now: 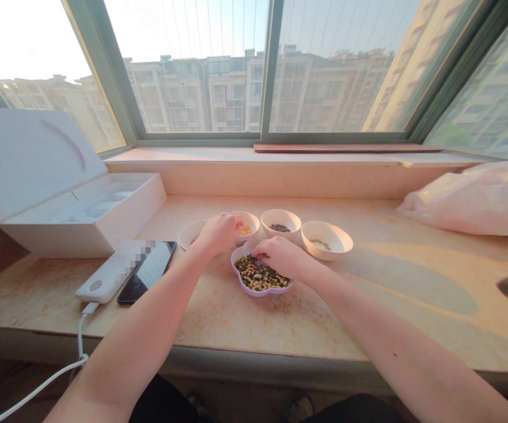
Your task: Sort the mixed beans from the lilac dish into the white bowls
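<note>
My left hand (pixel 224 230) is closed over the near left side of a white bowl (pixel 253 218) with yellow grains, its fingertips together; whatever they hold is too small to make out. In the lilac flower-shaped bowl (pixel 260 292) lies a mix of beans (pixel 258 275), yellow, green and dark. Over this bowl's far right part reaches my right hand (pixel 276 252), fingers bent down to the beans and pressed together; what is between them is hidden. Behind it stands a white bowl (pixel 296 218) of black beans (pixel 279 228). Another white bowl (pixel 344 242) holds a few greenish beans (pixel 320 243).
A fourth white bowl (pixel 187 234) is partly behind my left wrist. To the left lie a phone (pixel 148 273), a white power bank (pixel 104 282) with a cable (pixel 80 338), and an open white box (pixel 126 217). A plastic bag (pixel 478 197) rests at right, below the window.
</note>
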`<act>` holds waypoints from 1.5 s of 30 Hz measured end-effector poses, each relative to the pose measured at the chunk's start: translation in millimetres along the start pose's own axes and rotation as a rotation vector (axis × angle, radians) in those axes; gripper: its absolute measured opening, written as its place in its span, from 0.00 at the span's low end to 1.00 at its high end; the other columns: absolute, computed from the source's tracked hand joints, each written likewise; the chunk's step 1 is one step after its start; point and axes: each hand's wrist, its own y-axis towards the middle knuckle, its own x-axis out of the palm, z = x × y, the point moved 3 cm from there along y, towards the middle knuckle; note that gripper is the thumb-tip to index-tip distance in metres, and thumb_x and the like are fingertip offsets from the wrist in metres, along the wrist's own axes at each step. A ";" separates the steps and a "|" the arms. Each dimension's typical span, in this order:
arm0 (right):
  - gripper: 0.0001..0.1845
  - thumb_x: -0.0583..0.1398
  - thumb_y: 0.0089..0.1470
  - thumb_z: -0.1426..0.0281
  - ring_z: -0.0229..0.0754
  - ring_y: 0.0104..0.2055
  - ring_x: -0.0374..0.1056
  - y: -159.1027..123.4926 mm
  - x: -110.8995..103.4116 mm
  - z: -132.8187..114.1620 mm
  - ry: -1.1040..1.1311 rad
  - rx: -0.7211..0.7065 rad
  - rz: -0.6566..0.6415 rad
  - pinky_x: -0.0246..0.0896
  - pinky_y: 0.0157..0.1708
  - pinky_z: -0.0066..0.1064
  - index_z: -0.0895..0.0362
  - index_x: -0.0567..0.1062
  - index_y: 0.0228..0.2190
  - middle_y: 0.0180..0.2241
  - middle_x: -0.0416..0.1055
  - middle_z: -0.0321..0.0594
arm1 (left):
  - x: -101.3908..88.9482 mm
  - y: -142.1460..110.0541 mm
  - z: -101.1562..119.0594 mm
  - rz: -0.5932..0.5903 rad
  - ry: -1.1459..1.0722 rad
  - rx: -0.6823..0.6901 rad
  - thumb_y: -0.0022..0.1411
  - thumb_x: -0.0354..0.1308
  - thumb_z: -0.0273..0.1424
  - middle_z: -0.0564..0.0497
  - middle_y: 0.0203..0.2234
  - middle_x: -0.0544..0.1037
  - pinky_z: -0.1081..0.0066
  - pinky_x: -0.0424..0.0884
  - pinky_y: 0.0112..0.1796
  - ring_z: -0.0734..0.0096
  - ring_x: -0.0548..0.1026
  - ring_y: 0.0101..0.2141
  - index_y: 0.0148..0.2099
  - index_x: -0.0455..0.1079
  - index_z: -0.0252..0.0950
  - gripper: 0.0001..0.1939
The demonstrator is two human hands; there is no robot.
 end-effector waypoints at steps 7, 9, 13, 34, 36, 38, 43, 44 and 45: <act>0.17 0.58 0.53 0.82 0.48 0.40 0.78 4.2 7.8 3.5 -0.073 -0.078 -0.010 0.69 0.44 0.36 0.52 0.84 0.33 0.37 0.83 0.39 | -1.0 -2.4 4.0 -0.005 0.010 0.009 0.66 0.49 0.27 0.45 0.30 0.80 0.70 0.59 0.30 0.66 0.72 0.27 0.37 0.77 0.36 0.14; 0.17 0.58 0.53 0.82 0.47 0.40 0.78 3.6 5.8 -0.5 -0.051 -0.087 0.001 0.68 0.43 0.35 0.52 0.83 0.32 0.38 0.83 0.38 | -1.6 -3.0 4.9 0.009 0.005 0.015 0.66 0.49 0.27 0.46 0.30 0.80 0.70 0.59 0.29 0.66 0.72 0.27 0.37 0.76 0.37 0.13; 0.17 0.57 0.56 0.82 0.44 0.40 0.76 0.6 -5.6 -4.2 0.098 -0.044 0.073 0.67 0.42 0.33 0.52 0.83 0.34 0.37 0.82 0.36 | -3.2 -3.3 6.4 0.049 -0.028 0.054 0.67 0.50 0.27 0.47 0.33 0.80 0.71 0.63 0.32 0.66 0.75 0.31 0.38 0.76 0.37 0.13; 0.13 0.57 0.62 0.73 0.48 0.46 0.75 -10.1 -43.9 52.0 -0.008 0.448 0.391 0.65 0.45 0.36 0.54 0.82 0.41 0.43 0.81 0.42 | 6.2 -26.1 41.0 -0.341 0.038 0.351 0.63 0.49 0.21 0.48 0.35 0.82 0.70 0.68 0.35 0.67 0.78 0.34 0.40 0.79 0.39 0.17; 0.13 0.57 0.62 0.72 0.47 0.45 0.74 -11.4 -44.6 50.5 -0.025 0.466 0.395 0.65 0.45 0.35 0.53 0.82 0.41 0.43 0.81 0.42 | 5.6 -30.3 44.7 -0.393 0.060 0.358 0.62 0.50 0.21 0.47 0.35 0.82 0.70 0.68 0.33 0.66 0.77 0.34 0.41 0.80 0.39 0.17; 0.12 0.57 0.62 0.70 0.47 0.45 0.74 -12.9 -45.7 48.6 -0.035 0.466 0.418 0.65 0.44 0.34 0.53 0.82 0.40 0.43 0.81 0.41 | 3.2 -34.3 48.2 -0.430 0.068 0.364 0.60 0.52 0.22 0.46 0.35 0.82 0.69 0.69 0.34 0.65 0.78 0.35 0.40 0.80 0.39 0.15; 0.11 0.58 0.62 0.67 0.47 0.45 0.74 -15.0 -46.2 45.8 -0.027 0.438 0.429 0.64 0.43 0.35 0.53 0.82 0.39 0.44 0.80 0.40 | 0.0 -38.8 48.9 -0.462 0.040 0.360 0.55 0.56 0.23 0.47 0.40 0.82 0.69 0.72 0.38 0.62 0.78 0.41 0.41 0.80 0.40 0.15; 0.11 0.58 0.62 0.66 0.47 0.45 0.74 -14.9 -45.9 45.6 -0.028 0.430 0.424 0.64 0.43 0.35 0.53 0.82 0.39 0.45 0.80 0.40 | 0.9 -38.8 48.1 -0.462 0.035 0.364 0.55 0.56 0.23 0.47 0.41 0.82 0.69 0.72 0.39 0.62 0.78 0.42 0.42 0.80 0.40 0.15; 0.11 0.58 0.62 0.67 0.46 0.44 0.74 -14.7 -45.6 45.5 -0.030 0.419 0.417 0.65 0.43 0.35 0.53 0.82 0.39 0.45 0.80 0.40 | 2.3 -38.5 47.2 -0.463 0.034 0.370 0.56 0.55 0.23 0.48 0.42 0.82 0.70 0.72 0.39 0.63 0.78 0.42 0.42 0.80 0.40 0.15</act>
